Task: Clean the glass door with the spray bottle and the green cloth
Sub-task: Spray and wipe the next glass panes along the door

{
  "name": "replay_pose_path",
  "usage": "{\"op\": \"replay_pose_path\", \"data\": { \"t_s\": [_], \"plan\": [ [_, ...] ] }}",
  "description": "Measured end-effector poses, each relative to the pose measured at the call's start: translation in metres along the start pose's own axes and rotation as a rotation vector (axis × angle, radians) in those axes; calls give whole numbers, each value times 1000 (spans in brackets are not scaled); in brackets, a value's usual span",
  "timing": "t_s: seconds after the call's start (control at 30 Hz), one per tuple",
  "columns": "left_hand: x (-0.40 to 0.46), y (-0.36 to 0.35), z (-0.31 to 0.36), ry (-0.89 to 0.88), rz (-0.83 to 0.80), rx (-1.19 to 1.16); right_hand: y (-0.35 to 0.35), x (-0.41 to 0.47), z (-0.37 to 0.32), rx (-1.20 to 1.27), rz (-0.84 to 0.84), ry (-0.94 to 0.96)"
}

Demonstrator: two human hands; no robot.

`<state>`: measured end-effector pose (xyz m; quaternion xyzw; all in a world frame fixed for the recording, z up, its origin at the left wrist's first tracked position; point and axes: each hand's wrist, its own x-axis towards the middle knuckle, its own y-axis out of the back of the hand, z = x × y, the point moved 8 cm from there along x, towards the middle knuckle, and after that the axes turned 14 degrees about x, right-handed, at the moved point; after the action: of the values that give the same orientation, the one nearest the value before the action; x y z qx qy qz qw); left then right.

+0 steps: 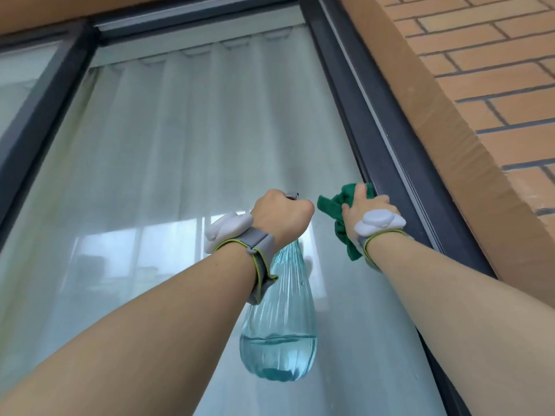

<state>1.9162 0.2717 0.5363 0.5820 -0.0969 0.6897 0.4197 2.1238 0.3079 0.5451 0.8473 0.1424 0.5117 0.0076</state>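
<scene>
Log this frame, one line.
left hand: grips spray bottle | right hand: presses green cloth on glass door

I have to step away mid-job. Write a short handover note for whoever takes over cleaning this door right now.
Left hand grips the neck of the clear blue ribbed plastic spray bottle, roughly a third full, held up before the glass door.
Right hand presses the crumpled green cloth on the glass beside the dark right frame.
Done: cannot tell.
Left: wipe the pane.
</scene>
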Motion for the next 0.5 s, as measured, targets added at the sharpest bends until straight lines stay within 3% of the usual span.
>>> {"op": "replay_pose_path", "data": {
  "t_s": [0.1,0.2,0.3,0.5],
  "plan": [
    [-4,5,-7,14,23,3,-7,22,-8,49,-32,3],
    [-6,2,-19,27,12,26,-8,33,-19,287,6,131],
    [-7,-3,-32,45,16,32,-7,31,-1,22,33,56],
    [-14,-21,-52,68,10,43,-10,-19,11,-199,-22,54]
  ]
}}
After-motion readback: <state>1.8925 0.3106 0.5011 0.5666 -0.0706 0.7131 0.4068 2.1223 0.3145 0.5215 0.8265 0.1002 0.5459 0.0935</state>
